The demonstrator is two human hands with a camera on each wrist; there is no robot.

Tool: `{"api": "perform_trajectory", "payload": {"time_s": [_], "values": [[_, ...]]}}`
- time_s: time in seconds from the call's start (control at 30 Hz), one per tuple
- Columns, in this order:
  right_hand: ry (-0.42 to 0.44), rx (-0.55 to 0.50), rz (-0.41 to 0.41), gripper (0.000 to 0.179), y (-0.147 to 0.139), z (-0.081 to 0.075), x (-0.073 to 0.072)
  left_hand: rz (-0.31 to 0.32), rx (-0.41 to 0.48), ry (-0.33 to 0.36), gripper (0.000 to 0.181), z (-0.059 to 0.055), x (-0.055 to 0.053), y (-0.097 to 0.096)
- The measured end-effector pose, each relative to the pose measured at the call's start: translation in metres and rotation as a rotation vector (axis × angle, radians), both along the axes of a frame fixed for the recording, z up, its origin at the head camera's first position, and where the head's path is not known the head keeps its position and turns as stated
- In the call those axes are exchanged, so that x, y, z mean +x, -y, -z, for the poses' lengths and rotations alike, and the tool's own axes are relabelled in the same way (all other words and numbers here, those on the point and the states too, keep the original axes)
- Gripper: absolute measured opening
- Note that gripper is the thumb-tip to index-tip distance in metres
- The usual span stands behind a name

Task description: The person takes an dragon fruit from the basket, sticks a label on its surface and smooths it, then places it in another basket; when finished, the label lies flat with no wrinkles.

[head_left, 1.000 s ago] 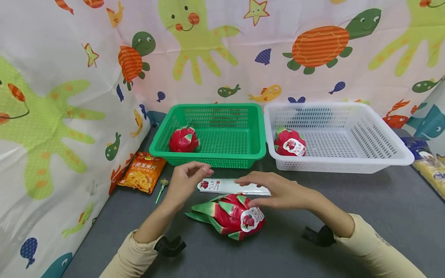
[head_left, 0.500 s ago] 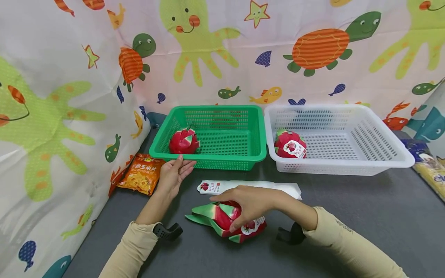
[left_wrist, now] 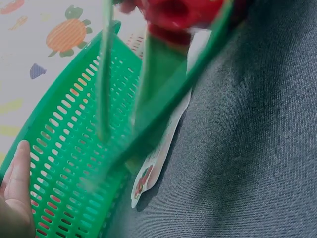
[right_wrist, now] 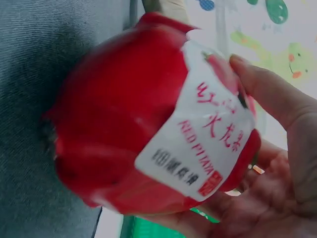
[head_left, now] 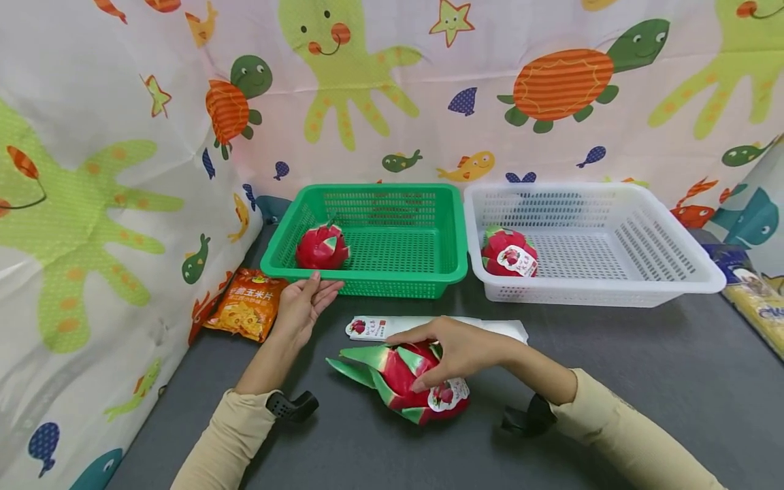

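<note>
A dragon fruit [head_left: 398,381] with long green leaves and a white label lies on its side on the dark table in the head view. My right hand [head_left: 468,350] grips it from above, thumb on the near side and fingers over the far side. In the right wrist view the red skin and label of this dragon fruit [right_wrist: 129,94] fill the middle. My left hand [head_left: 301,309] has its fingers extended at the front rim of the green basket [head_left: 398,278]. Inside that basket sits another dragon fruit [head_left: 320,248]. Blurred leaves cross the left wrist view.
A flat white packaging strip [head_left: 367,328] lies behind the held fruit. The white basket [head_left: 600,287] at right contains one more dragon fruit [head_left: 497,246]. An orange snack bag [head_left: 245,309] is left of my left hand; a blue-and-yellow packet [head_left: 750,292] lies far right.
My left hand has shifted left and away from me to the green basket's rim. The right hand has come left and down onto the dragon fruit, which has turned slightly.
</note>
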State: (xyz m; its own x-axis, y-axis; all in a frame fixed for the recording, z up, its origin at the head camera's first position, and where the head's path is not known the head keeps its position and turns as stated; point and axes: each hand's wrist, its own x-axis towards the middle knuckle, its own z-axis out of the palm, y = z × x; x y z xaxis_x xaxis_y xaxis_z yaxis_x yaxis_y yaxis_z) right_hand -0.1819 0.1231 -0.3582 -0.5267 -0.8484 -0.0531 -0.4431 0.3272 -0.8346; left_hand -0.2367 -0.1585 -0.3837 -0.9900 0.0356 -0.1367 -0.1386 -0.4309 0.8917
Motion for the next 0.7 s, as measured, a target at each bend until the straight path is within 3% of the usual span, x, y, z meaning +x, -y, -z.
{"api": "perform_trajectory", "payload": {"time_s": [0.13, 0.2, 0.3, 0.43, 0.57, 0.7], "values": [[0.064, -0.099, 0.081, 0.064, -0.023, -0.012, 0.001, 0.017, 0.019, 0.008, 0.019, -0.002, 0.000, 0.002], [0.035, -0.124, 0.171, 0.064, -0.040, -0.028, 0.001, 0.022, 0.023, 0.007, 0.020, -0.003, 0.000, 0.002], [-0.066, -0.143, 0.354, 0.065, -0.070, -0.056, -0.004, 0.021, 0.022, -0.001, 0.020, -0.004, -0.001, 0.003], [-0.206, -0.122, 0.690, 0.061, -0.114, -0.083, -0.017, 0.026, 0.017, -0.002, 0.021, -0.004, -0.001, 0.003], [-0.238, -0.036, 0.986, 0.068, -0.156, -0.089, -0.035, 0.026, 0.020, 0.008, 0.022, -0.002, 0.000, 0.002], [-0.184, 0.042, 1.142, 0.081, -0.184, -0.077, -0.056, 0.013, 0.016, 0.007, 0.022, 0.000, 0.001, 0.004]]}}
